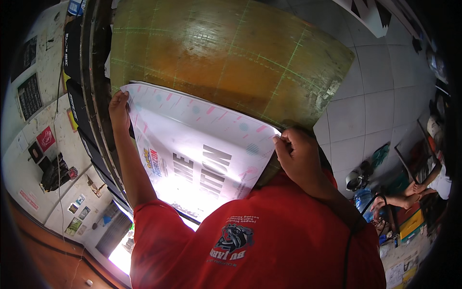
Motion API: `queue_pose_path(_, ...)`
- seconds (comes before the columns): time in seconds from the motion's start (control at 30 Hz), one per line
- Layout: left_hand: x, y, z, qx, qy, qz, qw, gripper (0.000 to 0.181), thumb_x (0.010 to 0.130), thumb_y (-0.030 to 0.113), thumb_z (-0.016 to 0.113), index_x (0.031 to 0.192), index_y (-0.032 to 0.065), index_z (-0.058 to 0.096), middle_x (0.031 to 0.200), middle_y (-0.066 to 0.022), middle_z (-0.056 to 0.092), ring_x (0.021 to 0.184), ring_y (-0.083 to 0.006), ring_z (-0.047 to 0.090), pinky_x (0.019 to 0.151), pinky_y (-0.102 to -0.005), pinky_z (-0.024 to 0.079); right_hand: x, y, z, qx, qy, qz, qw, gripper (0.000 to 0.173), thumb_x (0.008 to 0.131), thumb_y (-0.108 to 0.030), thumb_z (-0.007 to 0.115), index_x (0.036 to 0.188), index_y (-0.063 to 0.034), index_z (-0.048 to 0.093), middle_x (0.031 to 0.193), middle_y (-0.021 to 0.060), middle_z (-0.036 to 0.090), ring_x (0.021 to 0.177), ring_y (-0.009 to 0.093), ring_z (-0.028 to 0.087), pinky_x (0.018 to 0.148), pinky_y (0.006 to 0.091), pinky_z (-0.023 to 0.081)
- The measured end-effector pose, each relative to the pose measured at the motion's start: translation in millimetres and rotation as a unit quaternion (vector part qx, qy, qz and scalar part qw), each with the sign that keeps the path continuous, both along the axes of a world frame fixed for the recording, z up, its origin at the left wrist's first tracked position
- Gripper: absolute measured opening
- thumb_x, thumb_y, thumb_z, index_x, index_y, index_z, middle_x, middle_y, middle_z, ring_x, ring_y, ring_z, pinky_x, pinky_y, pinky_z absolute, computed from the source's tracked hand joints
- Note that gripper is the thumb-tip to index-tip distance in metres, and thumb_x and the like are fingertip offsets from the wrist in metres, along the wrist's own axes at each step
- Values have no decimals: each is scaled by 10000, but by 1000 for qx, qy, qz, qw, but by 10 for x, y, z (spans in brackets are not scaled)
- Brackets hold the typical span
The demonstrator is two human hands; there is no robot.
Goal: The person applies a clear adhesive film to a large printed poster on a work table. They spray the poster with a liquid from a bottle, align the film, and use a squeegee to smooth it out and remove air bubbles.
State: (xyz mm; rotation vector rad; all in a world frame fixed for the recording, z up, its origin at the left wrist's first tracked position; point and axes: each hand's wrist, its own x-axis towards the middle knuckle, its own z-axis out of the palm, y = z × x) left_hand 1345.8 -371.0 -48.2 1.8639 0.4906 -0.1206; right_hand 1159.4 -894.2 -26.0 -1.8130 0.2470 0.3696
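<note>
A large white printed sheet (177,115) with pink and teal marks and big grey lettering stretches in front of my red shirt. Its far left corner is pinched between the thumb and fingers of my left hand (120,108). On the other side, my right hand (297,148) grips the far right corner between thumb and fingers. The sheet bows slightly, and strong light glares off its near part. Along its far edge a thin dark layer shows underneath; what that is I cannot tell. Beyond lies a worn yellow-brown board (202,68) marked with green grid lines and numbers.
Dark rails (94,83) run along the board's left side, with black printed items (74,97) beyond them. Grey floor tiles (379,76) spread to the right. A person (429,180) sits at the lower right near a blue water jug (362,202). A black cable (348,245) crosses my right side.
</note>
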Motion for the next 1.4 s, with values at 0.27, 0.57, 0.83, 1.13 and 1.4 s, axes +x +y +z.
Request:
queue_pose_path(0.27,0,-45,16,33,15,2,999,114,876,77,672,990,71,669,836,39,632,719,-46,548,637,-205,411,2,-5,-17,-23,42,-1,999,150,850,-113,680,802,-21,571,705,171,616,603,341,629,540,407,485)
queue_pose_path(0.57,31,-376,158,53,26,10,998,47,848,99,716,888,89,695,669,102,549,567,-2,400,533,-189,303,47,-4,37,4,110,0,994,157,866,-96,660,781,-16,555,643,142,603,551,271,635,522,369,466)
queue_pose_path(0.83,50,-529,252,48,51,-1,998,118,880,47,655,779,104,631,646,110,479,570,1,372,534,-182,288,78,-9,101,4,114,21,993,194,917,-78,612,770,6,518,555,59,547,465,102,565,441,266,412)
queue_pose_path(1.13,38,-519,225,92,49,-11,994,86,902,20,609,843,83,602,680,81,510,545,-3,398,497,-197,301,44,-105,56,-71,-23,113,991,160,898,-82,622,778,-20,536,602,108,563,539,247,595,509,369,433)
queue_pose_path(1.4,28,-613,262,60,46,-4,997,83,909,38,608,853,88,573,683,82,510,535,2,403,482,-195,304,87,-93,92,-91,-37,119,988,124,881,-79,632,797,-46,548,616,101,561,581,295,588,538,413,426)
